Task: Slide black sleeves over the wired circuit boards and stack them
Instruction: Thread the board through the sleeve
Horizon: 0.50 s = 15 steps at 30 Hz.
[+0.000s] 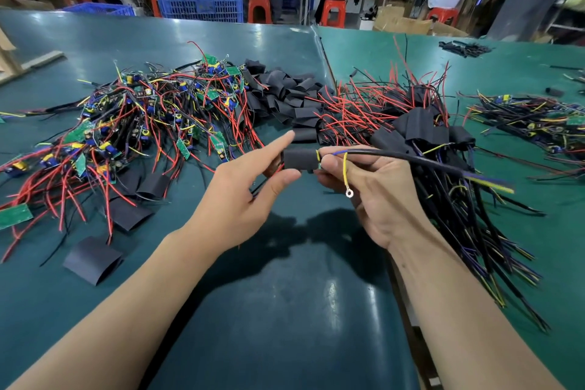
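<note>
Above the green table [285,310], our left hand [240,196] pinches a black sleeve [300,159] between thumb and fingers, while our right hand [376,196] grips the wired circuit board [320,165] entering it.

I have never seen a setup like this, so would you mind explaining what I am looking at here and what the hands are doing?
There is no machine: a person works bare-handed, and the single picture comes from a camera worn on their head, looking down at a green table. The left hand pinches a black sleeve between thumb and forefinger. The right hand grips a wired circuit board, now almost hidden inside that sleeve, with its black cable trailing right. On the left lies a heap of bare boards with red wires, behind it loose empty sleeves, and on the right a stack of sleeved boards. Other workers sit far behind.
</note>
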Motion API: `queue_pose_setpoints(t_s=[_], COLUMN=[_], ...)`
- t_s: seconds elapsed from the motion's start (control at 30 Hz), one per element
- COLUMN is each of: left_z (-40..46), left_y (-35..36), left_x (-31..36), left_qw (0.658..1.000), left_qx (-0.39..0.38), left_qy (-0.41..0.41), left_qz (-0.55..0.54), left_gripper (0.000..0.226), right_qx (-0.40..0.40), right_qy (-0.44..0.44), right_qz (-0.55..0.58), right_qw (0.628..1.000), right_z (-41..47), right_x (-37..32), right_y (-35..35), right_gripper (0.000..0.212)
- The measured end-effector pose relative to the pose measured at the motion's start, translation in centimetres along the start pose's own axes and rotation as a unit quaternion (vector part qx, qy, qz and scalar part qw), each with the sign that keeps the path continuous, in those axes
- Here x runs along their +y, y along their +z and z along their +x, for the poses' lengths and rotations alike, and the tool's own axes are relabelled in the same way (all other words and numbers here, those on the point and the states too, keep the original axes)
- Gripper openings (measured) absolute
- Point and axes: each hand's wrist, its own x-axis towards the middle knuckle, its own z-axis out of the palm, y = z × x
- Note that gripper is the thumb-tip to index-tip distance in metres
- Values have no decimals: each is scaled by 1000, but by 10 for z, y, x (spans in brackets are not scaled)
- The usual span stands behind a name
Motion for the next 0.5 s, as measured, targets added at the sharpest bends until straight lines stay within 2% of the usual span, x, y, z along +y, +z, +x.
queue_pose_setpoints(t_s=[0.1, 0.23, 0.5], left_z=[-1, 0, -1], left_y=[3, 6, 11], left_x=[-2, -3, -6], left_qw=[1000, 1000, 1000], left_qx=[2, 14, 17], left_qy=[9, 5, 9], left_qz=[-3, -7, -17], left_gripper=[43, 44, 44], right_qx=[27, 25, 20], right_qy=[-9, 0, 3], right_qz=[-24, -3, -38], right_qw=[999, 1000, 999], right_z=[2, 1, -2], right_x=[0, -1, -2], right_y=[-1, -1, 2], right_gripper=[20, 6, 10])
